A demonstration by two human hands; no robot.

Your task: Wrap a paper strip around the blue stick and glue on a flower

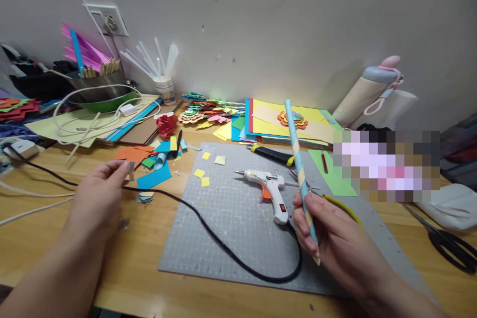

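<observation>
Upright and slightly tilted, a rolled paper tube [296,149] with light blue and cream spiral stripes is gripped by my right hand [331,228]. The tube's lower tip is pointed. Over the left part of the table, my left hand [100,191] pinches a small paper scrap [131,171], bluish and tan and partly blurred. Between my hands a white hot glue gun [266,184] with an orange trigger lies on the grey cutting mat [231,223]. Several small yellow paper squares [198,173] lie on the mat near its nozzle.
The black cord [203,221] loops across the mat. A box cutter [274,155] lies behind the glue gun; black scissors [447,246] are at far right. Coloured paper scraps [153,176], a red paper flower [166,125], a cup of white sticks [164,88] and a tumbler [367,92] stand around.
</observation>
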